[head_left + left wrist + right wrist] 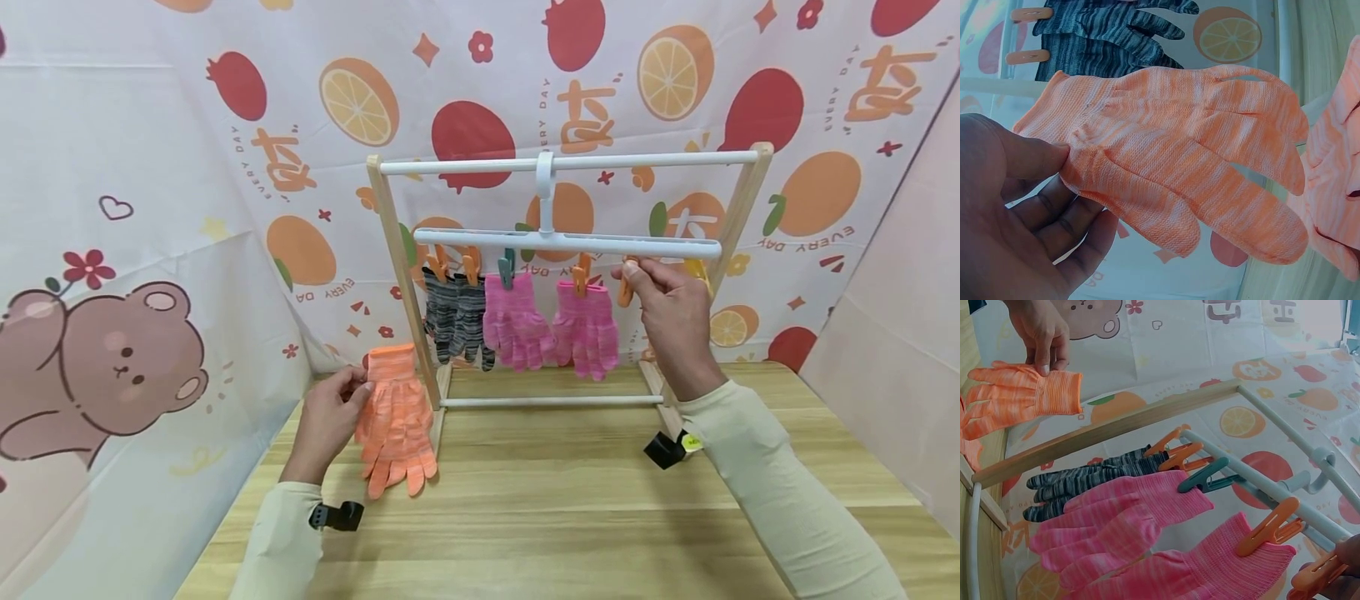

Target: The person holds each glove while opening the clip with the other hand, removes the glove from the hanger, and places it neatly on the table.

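Observation:
My left hand point(330, 417) pinches an orange-and-white knit glove point(397, 421) near its cuff, fingers hanging down, just left of a wooden drying rack. Part of a second orange glove point(1335, 187) shows at the edge of the left wrist view. My right hand point(671, 312) grips an orange clothespin point(626, 283) under the right half of a white hanger point(480, 239). Orange and teal clothespins hold two grey-black gloves point(457, 312) and two pink gloves point(517, 325) on the hanger. An orange clothespin point(1272, 528) clips the pink glove nearest my right hand.
The hanger hooks over the rack's white top rod point(465, 167). Wooden posts point(405, 275) flank it, and a lower rod point(547, 402) runs just above the wood-grain table point(510, 517). A yellow clothespin point(697, 268) shows behind my right hand. Fruit-print cloth point(450, 83) hangs behind.

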The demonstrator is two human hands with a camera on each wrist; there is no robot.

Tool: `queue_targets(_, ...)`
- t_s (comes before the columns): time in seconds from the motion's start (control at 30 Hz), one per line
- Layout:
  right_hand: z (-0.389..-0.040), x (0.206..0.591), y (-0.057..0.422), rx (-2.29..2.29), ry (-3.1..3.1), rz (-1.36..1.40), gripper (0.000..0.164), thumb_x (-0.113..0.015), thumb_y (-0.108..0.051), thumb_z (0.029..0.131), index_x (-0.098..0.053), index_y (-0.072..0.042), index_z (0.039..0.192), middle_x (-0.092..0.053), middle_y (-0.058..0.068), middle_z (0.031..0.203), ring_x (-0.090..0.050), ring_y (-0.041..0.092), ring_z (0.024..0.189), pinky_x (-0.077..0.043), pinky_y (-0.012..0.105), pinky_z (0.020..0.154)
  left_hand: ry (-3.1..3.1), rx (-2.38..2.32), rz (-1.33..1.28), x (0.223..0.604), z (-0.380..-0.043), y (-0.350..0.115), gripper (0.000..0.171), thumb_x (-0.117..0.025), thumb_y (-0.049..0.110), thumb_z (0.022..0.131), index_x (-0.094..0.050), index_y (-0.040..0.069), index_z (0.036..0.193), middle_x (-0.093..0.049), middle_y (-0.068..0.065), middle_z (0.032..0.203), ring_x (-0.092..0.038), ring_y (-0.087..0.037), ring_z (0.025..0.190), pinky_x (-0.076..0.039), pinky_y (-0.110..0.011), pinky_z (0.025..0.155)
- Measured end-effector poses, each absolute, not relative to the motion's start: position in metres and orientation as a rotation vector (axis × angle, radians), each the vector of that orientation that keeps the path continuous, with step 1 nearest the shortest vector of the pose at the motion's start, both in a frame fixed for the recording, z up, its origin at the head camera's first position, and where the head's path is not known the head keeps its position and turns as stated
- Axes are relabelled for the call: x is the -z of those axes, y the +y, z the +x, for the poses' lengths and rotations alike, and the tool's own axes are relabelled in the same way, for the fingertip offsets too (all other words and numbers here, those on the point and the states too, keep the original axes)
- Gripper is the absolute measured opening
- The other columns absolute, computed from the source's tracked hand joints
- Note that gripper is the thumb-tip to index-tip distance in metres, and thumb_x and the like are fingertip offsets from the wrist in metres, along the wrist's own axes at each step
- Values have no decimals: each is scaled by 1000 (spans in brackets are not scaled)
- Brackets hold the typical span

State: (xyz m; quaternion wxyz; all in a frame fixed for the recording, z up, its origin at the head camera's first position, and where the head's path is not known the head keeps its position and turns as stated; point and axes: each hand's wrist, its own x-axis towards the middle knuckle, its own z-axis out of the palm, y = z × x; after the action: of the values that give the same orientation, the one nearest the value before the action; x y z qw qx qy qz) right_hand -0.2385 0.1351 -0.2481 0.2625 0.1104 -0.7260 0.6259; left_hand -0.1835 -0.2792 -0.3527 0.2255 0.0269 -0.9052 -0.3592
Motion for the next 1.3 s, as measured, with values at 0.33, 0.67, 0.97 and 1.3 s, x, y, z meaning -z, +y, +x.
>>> queue_targets(0.33, -239, 249, 136, -1672, -1961, 305, 34, -64, -35, 101, -75, -11, 123, -74, -4, 98, -36, 12, 55, -32, 22, 47, -2487, 979, 42, 356, -182, -285, 18, -59, 14, 104, -69, 1, 113, -66, -13, 93, -55, -22, 75, -45, -31, 62)
queue_targets(0.67, -238, 248, 136, -1678, -1975, 290, 34, -64, -37, 101, -75, -11, 120, -73, -3, 95, -35, 11, 55, -31, 22, 46, -2494, 1004, 71, 359, -180, -288, 18, -60, 15, 104, -69, 3, 113, -66, -12, 95, -56, -21, 77, -47, -32, 64)
queue_targets(0.97, -240, 249, 135, -1694, -1956, 297, 34, -64, -36, 101, -75, -10, 120, -74, 2, 99, -34, 11, 54, -30, 21, 46, -2500, 1006, 142, 358, -177, -291, 17, -59, 13, 104, -68, 3, 115, -66, -12, 96, -56, -23, 80, -47, -32, 66)
queue_targets(1.3, -240, 247, 136, -1692, -1976, 290, 33, -64, -32, 101, -74, -9, 122, -73, 2, 104, -36, 13, 61, -30, 23, 49, -2500, 986, 138, 358, -172, -296, 16, -59, 14, 104, -68, 5, 114, -66, -10, 93, -55, -22, 77, -45, -31, 63)
